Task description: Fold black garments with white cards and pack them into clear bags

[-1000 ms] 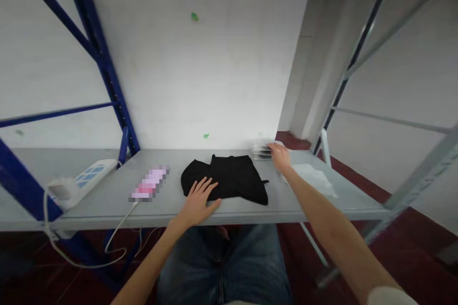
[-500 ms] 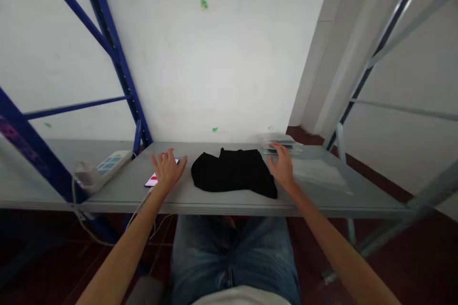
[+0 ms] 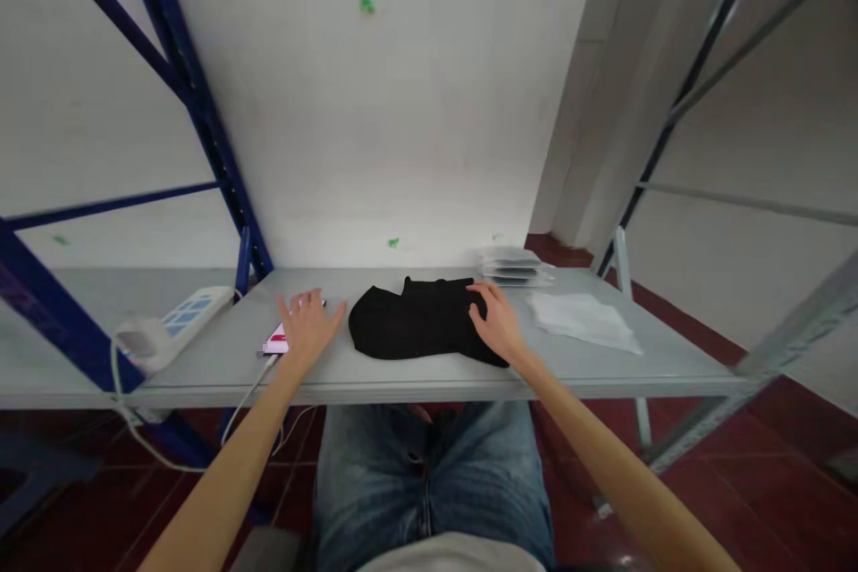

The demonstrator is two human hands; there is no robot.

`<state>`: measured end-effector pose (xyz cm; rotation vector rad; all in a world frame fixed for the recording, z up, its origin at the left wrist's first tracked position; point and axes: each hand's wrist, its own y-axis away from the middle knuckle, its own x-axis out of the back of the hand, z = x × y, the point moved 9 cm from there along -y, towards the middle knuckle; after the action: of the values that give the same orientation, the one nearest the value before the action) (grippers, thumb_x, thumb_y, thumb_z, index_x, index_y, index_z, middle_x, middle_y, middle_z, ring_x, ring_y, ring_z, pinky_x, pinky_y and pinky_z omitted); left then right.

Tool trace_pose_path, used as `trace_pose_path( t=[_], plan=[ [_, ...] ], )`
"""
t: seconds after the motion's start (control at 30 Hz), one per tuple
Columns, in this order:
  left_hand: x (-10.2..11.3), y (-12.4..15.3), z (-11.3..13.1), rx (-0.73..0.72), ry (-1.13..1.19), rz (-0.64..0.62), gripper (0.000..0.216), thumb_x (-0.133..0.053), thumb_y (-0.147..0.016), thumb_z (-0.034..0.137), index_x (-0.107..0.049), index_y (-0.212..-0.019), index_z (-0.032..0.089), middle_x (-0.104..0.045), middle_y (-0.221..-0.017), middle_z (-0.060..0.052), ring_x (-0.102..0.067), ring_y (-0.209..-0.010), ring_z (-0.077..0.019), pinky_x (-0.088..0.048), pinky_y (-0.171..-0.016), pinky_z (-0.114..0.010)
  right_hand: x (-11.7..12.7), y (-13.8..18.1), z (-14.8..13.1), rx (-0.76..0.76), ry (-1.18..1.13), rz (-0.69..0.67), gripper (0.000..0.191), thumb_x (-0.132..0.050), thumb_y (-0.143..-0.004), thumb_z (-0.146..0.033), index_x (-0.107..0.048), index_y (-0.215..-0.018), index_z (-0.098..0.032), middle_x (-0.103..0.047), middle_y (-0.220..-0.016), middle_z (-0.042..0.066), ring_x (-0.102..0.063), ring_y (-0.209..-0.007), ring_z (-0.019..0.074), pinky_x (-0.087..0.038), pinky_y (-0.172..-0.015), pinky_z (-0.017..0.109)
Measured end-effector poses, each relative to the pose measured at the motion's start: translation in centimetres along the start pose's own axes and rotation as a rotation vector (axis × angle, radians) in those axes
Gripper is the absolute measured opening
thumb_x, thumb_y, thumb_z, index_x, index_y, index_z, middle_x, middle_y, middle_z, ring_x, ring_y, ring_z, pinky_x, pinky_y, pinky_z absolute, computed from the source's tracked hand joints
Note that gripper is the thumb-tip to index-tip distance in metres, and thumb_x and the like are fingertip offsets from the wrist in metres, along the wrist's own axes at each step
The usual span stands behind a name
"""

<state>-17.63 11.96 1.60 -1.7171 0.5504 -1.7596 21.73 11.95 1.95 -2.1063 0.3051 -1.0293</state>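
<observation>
A folded piece of black cloth (image 3: 412,322), perhaps a garment, lies flat on the grey shelf table (image 3: 429,382) in front of me. My right hand (image 3: 497,320) rests on the cloth's right end, fingers apart and stretched toward the middle. To the left of the cloth is my left hand (image 3: 309,326), fingers spread, with nothing in it. It partly covers a phone (image 3: 275,343) with a lit pinkish screen and a white cable plugged in.
On the left stands a white power strip (image 3: 191,322) with a plugged-in charger (image 3: 138,340). A stack of clear plastic packets (image 3: 513,266) sits at the back right, near a flat white plastic bag (image 3: 583,319). Blue rack posts (image 3: 221,143) rise at the left.
My right hand has moved left and down, from beside the cloth onto its right end. The left hand stays near the phone, its fingers lower. The view has shifted slightly.
</observation>
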Motion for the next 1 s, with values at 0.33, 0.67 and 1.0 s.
trace_pose_path(
  t=[0.33,0.67,1.0],
  plan=[
    [-4.7,-6.4,14.3,-0.173,0.331,-0.251,0.041,-0.049,-0.100,0.030,-0.058,-0.136,0.013,-0.064,-0.138,-0.020,-0.055,-0.133,-0.0350,-0.034,-0.118,-0.050,-6.2,-5.7,2.6,-0.016,0.485,-0.476,0.051,-0.041,-0.098,-0.004,-0.052,-0.146,-0.015,-0.060,-0.144,0.018,-0.058,-0.130,0.0272,-0.050,-0.105,0.037],
    [-10.8,-7.7,17.1,-0.220,0.418,-0.416,0.021,-0.070,-0.084,0.022,-0.069,-0.104,0.022,-0.074,-0.121,-0.012,-0.060,-0.128,-0.0326,-0.029,-0.121,-0.050,-9.0,-6.5,5.4,-0.020,0.635,-0.645,0.051,-0.059,-0.089,0.003,-0.056,-0.139,-0.006,-0.063,-0.136,0.022,-0.054,-0.132,0.0295,-0.048,-0.106,0.036],
    [-11.8,-8.2,16.0,-0.039,0.679,-0.418,0.049,-0.062,-0.075,0.008,-0.055,-0.121,0.024,-0.076,-0.108,-0.005,-0.073,-0.096,-0.0212,-0.055,-0.089,-0.034,-10.0,-6.7,7.1,-0.041,0.619,-0.686,0.057,-0.058,-0.092,-0.002,-0.050,-0.148,-0.008,-0.058,-0.142,0.022,-0.051,-0.135,0.0285,-0.046,-0.108,0.034]
  ],
)
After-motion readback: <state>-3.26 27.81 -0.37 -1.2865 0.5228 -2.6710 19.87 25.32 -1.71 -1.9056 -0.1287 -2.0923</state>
